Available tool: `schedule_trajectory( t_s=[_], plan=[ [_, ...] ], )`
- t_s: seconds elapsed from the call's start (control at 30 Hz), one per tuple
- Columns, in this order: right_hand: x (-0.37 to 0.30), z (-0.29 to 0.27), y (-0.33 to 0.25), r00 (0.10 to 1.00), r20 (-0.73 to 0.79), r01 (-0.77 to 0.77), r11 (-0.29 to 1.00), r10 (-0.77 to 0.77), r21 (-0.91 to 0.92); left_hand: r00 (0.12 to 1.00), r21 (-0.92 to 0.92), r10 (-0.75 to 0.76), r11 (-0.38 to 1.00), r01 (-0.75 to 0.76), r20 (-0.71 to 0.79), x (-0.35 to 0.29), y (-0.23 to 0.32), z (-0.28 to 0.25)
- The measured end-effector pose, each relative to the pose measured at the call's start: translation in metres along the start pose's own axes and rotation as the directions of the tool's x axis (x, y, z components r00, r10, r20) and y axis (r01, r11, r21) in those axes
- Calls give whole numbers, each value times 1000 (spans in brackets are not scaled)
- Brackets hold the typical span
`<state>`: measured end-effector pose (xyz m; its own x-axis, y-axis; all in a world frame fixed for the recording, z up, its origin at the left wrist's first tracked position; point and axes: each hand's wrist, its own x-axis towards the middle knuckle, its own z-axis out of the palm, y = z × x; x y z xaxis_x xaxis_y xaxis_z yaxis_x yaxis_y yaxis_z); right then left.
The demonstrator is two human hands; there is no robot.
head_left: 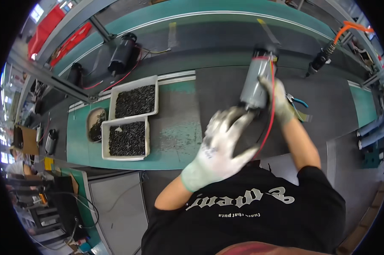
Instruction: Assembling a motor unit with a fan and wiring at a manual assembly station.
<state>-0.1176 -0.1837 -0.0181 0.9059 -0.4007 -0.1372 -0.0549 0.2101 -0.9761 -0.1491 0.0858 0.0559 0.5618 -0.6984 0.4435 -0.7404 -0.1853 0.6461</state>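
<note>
A grey cylindrical motor (256, 83) with a red wire (270, 114) hanging from it is held up over the dark work mat (217, 91). My right hand (281, 100), in a pale glove, grips the motor's right side. My left hand (219, 146), also gloved, is at the motor's lower end with its fingers spread around it. The red wire loops down past my left hand toward my black shirt.
Two white trays of small dark screws (134, 101) (126, 138) and a small oval dish (96, 123) sit to the left. Black motors (122, 53) lie on the conveyor belt (209, 38) behind. A hanging power screwdriver (321, 59) is at upper right; pliers (297, 101) lie beside my right hand.
</note>
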Motion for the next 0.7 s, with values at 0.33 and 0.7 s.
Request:
schedule_trajectory(
  t_s=[0.33,0.7],
  plan=[
    [282,-54,-88,970,241,237,-185,0,-954,920,405,-322,828,388,-223,-146,-68,-16],
    [119,378,-13,502,859,425,839,95,-341,856,432,-233,784,447,-462,-146,-82,-2]
  ],
)
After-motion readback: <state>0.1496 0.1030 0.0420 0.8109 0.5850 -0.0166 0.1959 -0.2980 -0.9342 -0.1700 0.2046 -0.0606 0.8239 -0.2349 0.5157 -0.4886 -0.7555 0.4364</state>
